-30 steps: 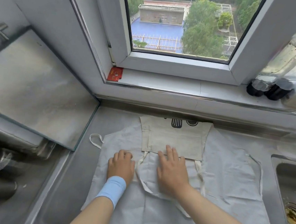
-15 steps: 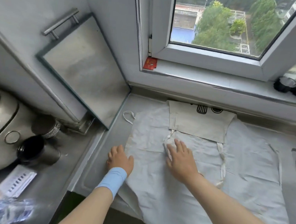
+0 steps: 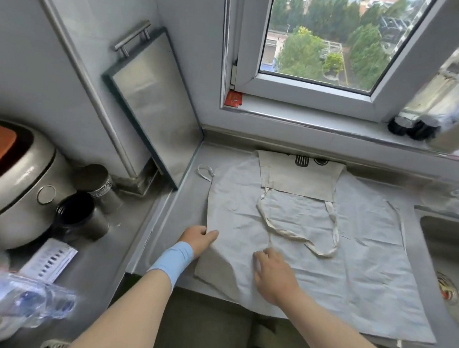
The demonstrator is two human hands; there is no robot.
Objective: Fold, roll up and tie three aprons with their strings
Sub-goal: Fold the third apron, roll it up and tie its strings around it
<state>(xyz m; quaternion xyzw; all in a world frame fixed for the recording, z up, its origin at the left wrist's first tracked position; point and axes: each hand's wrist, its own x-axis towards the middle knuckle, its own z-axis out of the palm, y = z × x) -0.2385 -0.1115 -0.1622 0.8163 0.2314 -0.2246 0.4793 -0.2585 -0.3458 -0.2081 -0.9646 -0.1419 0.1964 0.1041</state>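
One pale apron [image 3: 355, 256] lies spread flat on the steel counter [image 3: 181, 197] under the window [image 3: 319, 42], its near edge hanging a little over the counter's front. The bib [image 3: 298, 177] is folded down onto the body of the cloth, with black utensil prints showing at its far edge, and the neck strap [image 3: 332, 226] lies in a loose loop on the middle of the apron. A waist string [image 3: 204, 171] curls off the far-left corner onto bare steel; the other one runs down the right side of the cloth. The left hand [image 3: 198, 239], with a light blue wristband [image 3: 171, 259], grips the apron's left edge, thumb on top of the fabric and fingers out of sight beneath it. The right hand [image 3: 274, 273] rests on the cloth just below the strap's near end, fingers loosely bent and holding nothing. A sink [image 3: 454, 243] sits just right of the apron. On the sill are a small red card [image 3: 233, 99] and two dark-capped bottles [image 3: 412, 127]. A steel board [image 3: 151, 104] with a handle leans against the left wall, and beyond it stand a tin [image 3: 96, 180], a dark cup [image 3: 78, 215] and a rice cooker [image 3: 6, 180], with a blurred plastic bottle [image 3: 14, 301] nearest the camera
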